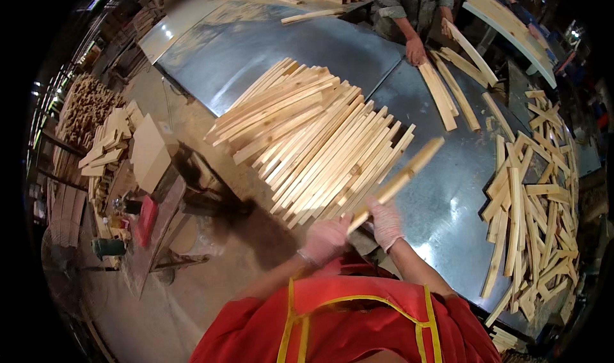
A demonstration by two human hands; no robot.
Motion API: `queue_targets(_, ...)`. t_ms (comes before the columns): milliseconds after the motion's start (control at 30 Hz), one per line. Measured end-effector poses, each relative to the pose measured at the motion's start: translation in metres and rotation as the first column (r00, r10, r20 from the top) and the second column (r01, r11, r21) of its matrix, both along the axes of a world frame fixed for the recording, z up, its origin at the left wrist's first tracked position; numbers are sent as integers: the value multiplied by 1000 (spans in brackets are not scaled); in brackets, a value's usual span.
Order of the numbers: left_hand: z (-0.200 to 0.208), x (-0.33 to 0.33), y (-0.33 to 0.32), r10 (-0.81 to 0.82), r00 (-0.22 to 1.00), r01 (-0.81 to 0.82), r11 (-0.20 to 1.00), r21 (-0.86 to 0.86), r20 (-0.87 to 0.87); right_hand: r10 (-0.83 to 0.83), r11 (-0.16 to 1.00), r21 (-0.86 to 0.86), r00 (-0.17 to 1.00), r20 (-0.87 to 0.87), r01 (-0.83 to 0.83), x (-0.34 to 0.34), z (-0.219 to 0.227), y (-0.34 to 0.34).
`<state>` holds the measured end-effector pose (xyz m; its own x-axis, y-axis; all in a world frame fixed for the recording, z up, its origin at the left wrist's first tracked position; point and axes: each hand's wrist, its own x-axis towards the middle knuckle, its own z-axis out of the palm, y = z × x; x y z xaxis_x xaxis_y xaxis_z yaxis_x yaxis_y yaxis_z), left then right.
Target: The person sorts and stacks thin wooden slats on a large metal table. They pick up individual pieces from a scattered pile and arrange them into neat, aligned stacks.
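A single wooden strip (409, 171) slants up and to the right in front of me, over the near part of the metal table. My left hand (326, 238), in a thin pale glove, is closed round its near end. Farther up the strip, my right hand (385, 224), gloved alike, grips it too. Just beyond my hands lies a broad pile of pale wooden strips (326, 152), mostly side by side, with several lying across the others at its far left. The pile's near ends stick out past the table edge.
The metal table (441, 216) stretches away from me. Across it, a co-worker's hand (416, 51) touches wooden boards (438, 94). A heap of loose offcuts (531, 203) covers the right side. At left stand a red tool (146, 219) and wood scraps (105, 149).
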<state>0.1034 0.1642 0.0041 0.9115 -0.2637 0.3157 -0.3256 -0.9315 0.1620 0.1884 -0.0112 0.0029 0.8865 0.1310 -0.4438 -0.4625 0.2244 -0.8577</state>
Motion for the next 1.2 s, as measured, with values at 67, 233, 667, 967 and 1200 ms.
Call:
queue_targets(67, -15, 13, 26, 37, 999, -36, 997, 71, -6, 186, 968, -196, 971, 147, -156, 7, 31, 11)
queue_targets(233, -15, 43, 112, 142, 990, -140, 966, -217, -6, 298, 849, -486, 947, 121, -205, 14, 31, -61)
queue_targets(667, 15, 76, -6, 80, 993, -77, 996, 34, -86, -171, 312, -933, 976, 132, 181, 46, -10, -327)
queue_targets(967, -17, 107, -218, -352, 882, 360, 932, -33, -313, -264, 345, -930, 964, 35, 128, 84, -6, -382)
queue_targets(1200, -34, 146, -336, -233, 858, 275, 961, 25, -458, 97, 583, -810, 985, 145, 62, 31, 21, -414)
